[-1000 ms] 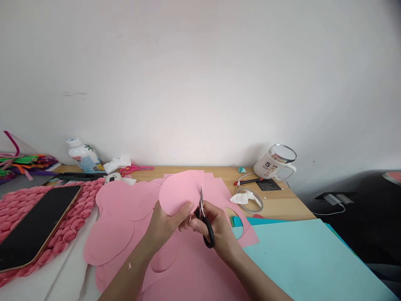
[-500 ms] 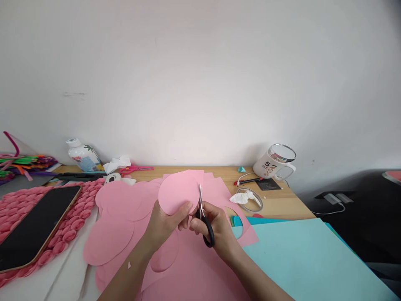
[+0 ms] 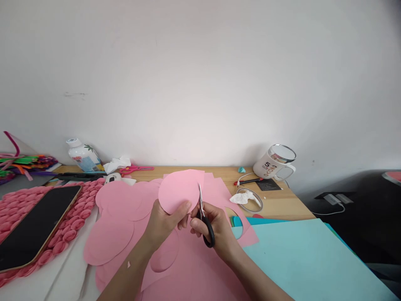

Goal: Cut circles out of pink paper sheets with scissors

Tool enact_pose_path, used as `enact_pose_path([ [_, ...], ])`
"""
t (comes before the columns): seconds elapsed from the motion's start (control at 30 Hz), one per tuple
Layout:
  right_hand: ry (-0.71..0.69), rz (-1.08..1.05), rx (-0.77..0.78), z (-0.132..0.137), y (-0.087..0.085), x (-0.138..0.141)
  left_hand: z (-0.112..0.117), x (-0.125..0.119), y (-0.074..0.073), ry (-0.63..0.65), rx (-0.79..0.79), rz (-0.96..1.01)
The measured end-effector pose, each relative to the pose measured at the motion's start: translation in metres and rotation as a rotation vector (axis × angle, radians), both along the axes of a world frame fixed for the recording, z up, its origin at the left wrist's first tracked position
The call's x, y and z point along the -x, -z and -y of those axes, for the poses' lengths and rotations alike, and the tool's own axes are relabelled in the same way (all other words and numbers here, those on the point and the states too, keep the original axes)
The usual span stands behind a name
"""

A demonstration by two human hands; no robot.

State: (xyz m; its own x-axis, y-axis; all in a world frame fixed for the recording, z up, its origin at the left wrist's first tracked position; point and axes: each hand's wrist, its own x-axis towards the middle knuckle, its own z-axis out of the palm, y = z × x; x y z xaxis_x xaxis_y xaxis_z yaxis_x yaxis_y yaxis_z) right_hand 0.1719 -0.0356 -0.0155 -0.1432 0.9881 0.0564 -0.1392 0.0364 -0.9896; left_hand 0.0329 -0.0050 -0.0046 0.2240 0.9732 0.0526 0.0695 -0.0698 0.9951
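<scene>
Head view: left hand (image 3: 167,221) pinched on a round pink paper piece (image 3: 179,192), thumb on the front face near the lower edge, other fingers mostly hidden behind. Piece is held up off the desk (image 3: 290,202), roughly mid-view, in front of the wall. Right hand (image 3: 216,228) curled around black-handled scissors (image 3: 204,220), fingers at the loops; blades point up along the piece's right edge, nearly together. Can't tell if they're biting paper. Tiny pink scrap (image 3: 128,264) on the left forearm. Under and left of the hands: overlapping pink cutouts (image 3: 109,238), rounded. Right of them: light blue sheet (image 3: 307,251) on top of other coloured paper. Phone (image 3: 40,225) lies on a bumpy pink mat (image 3: 73,223), far left. White mug (image 3: 266,167) stands back right, near the wall.
</scene>
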Motion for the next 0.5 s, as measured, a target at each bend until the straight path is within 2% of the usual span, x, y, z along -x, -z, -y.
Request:
enact_pose_path([
  [0.13, -0.001, 0.031, 0.011, 0.0001, 0.0013, -0.0008, -0.0001, -0.0013, -0.0017, -0.024, 0.017, 0.013],
  [0.27, 0.004, 0.021, 0.012, 0.0007, 0.0032, 0.0001, -0.0012, -0.0008, 0.0009, 0.029, -0.012, 0.043],
  [0.5, -0.028, -0.076, 0.031, -0.0003, 0.0039, 0.0041, -0.0019, -0.0008, 0.0016, 0.029, -0.004, 0.019],
])
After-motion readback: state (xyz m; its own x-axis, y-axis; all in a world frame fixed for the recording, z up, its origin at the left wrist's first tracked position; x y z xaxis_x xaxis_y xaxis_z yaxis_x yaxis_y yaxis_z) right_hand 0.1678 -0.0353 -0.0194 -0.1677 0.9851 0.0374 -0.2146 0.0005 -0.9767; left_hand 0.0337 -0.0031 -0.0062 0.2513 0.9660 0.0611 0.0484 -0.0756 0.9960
